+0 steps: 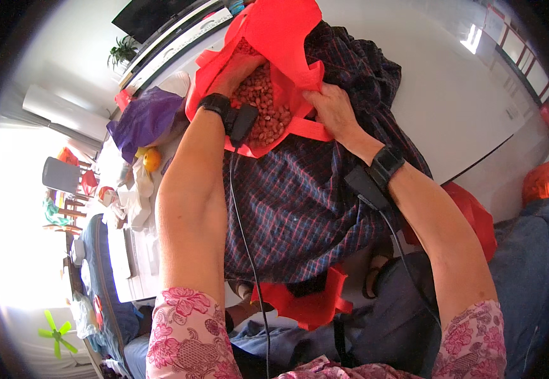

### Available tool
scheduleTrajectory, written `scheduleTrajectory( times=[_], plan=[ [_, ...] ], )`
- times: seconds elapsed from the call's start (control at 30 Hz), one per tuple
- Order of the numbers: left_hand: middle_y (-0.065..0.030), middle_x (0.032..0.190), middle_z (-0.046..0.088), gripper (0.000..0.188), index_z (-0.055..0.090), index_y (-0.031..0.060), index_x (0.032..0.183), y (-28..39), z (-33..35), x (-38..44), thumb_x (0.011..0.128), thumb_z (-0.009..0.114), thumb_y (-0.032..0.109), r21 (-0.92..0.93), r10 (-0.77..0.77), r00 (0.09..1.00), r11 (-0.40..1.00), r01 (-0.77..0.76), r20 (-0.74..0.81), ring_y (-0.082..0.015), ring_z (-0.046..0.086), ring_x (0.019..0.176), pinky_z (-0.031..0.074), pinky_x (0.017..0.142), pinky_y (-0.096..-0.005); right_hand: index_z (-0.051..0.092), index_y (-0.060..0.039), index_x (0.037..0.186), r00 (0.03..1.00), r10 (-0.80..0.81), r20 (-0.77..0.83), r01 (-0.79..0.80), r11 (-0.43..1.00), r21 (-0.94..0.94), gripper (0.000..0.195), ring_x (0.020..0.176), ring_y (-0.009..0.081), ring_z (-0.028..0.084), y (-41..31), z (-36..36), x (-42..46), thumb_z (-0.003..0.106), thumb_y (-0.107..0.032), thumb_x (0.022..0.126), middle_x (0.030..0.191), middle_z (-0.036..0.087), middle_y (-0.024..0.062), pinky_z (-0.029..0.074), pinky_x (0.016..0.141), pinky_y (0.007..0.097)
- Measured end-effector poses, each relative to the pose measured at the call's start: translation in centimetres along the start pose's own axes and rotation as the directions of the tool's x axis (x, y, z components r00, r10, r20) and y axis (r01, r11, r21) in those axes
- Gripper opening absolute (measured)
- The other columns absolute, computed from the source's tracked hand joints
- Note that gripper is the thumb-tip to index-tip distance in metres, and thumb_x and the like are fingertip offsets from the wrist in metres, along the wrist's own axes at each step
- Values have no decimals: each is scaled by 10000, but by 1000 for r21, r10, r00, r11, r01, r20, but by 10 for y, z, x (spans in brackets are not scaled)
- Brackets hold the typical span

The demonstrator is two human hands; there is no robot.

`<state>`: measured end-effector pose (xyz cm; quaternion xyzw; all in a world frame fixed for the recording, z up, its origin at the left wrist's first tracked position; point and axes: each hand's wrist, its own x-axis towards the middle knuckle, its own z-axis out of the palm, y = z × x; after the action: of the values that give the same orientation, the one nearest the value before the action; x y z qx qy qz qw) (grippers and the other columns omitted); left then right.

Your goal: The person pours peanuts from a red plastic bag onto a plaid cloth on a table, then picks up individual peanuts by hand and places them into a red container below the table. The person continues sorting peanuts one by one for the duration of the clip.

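Note:
A red fabric bag (281, 28) stands with its mouth spread wide, on or against a dark plaid cloth (293, 203). Reddish-brown peanut kernels (262, 106) fill it in a thick layer. My left hand (239, 71) reaches inside the bag at its far left part; its fingertips are hidden among the kernels and the fabric, so its grip cannot be made out. On the other side, my right hand (333, 106) pinches the bag's rim between thumb and fingers. Both wrists wear black straps with cabled boxes.
Another red bag (302, 303) lies near my feet, and a red plastic bag (471, 218) is beyond my right forearm. On the left, a purple bag (146, 121), an orange fruit (151, 159) and white plastic bags (137, 203) crowd a table. A blue sofa (525, 284) is at the lower right.

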<state>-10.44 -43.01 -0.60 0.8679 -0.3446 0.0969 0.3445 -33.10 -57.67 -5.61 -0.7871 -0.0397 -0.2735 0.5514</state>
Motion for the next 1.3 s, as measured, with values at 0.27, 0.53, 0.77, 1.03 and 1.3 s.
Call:
scheduleTrajectory(
  times=[0.27,0.53,0.77,1.03,1.3],
  plan=[
    [-193,945,703,353,672,-20,1020,19,-7,-32,786,620,240,66,-61,997,996,57,57,-304,678,872,508,727,-385,604,8,824,981,-193,-10,186,955,-230,160,813,398,621,0,5,3,517,-125,844,835,607,217,495,682,467],
    [-158,951,686,342,621,-51,1065,38,-7,-90,825,559,184,156,-13,993,988,-6,121,-257,642,869,500,783,-383,629,-9,806,956,-292,-35,263,903,-339,176,785,381,635,19,12,13,539,-161,818,819,622,208,503,675,464],
    [-275,909,649,318,593,-81,980,64,-10,-136,808,539,181,231,-63,963,973,1,261,-365,642,844,492,774,-450,631,-35,872,905,-408,116,405,751,-521,168,831,361,632,26,1,8,535,-170,846,881,627,185,502,685,442],
    [-280,851,631,305,592,-49,988,65,-15,-183,823,524,199,270,-46,980,963,-8,193,-425,629,843,486,770,-483,648,-102,953,885,-357,299,460,767,-448,169,851,331,634,17,-4,8,526,-155,849,902,623,165,515,707,422],
    [-250,990,595,338,617,-26,1016,106,-40,-214,825,573,250,274,-25,953,960,-62,302,-382,598,989,472,859,-452,667,-46,1036,783,-487,387,622,644,-446,199,662,220,615,30,-13,11,586,-127,872,815,612,124,506,605,328]
  ],
)
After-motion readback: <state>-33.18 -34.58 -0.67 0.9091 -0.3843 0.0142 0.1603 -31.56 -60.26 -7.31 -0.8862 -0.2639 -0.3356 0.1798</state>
